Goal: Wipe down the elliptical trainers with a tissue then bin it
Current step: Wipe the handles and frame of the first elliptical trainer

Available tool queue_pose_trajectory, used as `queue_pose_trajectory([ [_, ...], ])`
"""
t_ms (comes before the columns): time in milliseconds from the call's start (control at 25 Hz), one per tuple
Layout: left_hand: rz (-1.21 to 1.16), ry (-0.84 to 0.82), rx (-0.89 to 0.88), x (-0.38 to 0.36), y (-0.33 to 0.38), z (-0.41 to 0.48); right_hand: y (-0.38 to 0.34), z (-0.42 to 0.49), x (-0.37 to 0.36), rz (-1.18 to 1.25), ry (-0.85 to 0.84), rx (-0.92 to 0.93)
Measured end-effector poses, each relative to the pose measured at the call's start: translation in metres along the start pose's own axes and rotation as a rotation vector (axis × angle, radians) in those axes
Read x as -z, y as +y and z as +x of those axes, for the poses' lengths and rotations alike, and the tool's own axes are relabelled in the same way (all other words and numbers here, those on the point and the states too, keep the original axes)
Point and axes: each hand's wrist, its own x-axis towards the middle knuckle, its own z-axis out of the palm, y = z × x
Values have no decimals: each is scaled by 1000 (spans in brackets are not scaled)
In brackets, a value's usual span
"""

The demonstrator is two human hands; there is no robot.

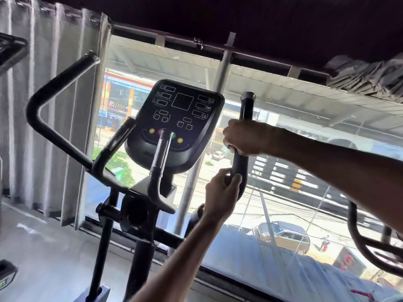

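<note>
Both hands hold the right handlebar (239,165) of the elliptical trainer (139,214), just right of the console (178,125); the right hand (246,138) is wrapped around the bar, level with the console's lower half; the left hand (220,192) curls around the same bar further down, below the console; the tissue does not show, maybe it is hidden under a palm, I cannot tell; this bar is probably a moving arm, so a hard rub could swing it and the hands could slip; no bin is visible, so its content is unknown
</note>
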Motion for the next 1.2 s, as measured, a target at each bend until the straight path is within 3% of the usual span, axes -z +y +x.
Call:
queue_pose_trajectory([
  [40,19,-19,-7,3,1,-1,-1,-7,3,28,23,29],
  [120,26,-39,-10,6,3,-2,-1,-29,-9,125,245,7],
  [240,-7,-58,14,7,3,-2,-16,-70,-47,353,628,-235],
  [320,-26,-64,29,8,4,-5,-42,-85,-66,453,749,-408],
  [480,-45,-67,44,7,5,-4,-64,-82,-72,712,813,-552],
  [720,-63,-60,40,5,5,-3,-36,-46,-47,589,699,-564],
  [880,-46,-71,33,7,1,2,-41,-35,-47,522,657,-422],
  [1200,55,-83,-13,10,4,7,-74,-47,-71,749,983,-900],
])
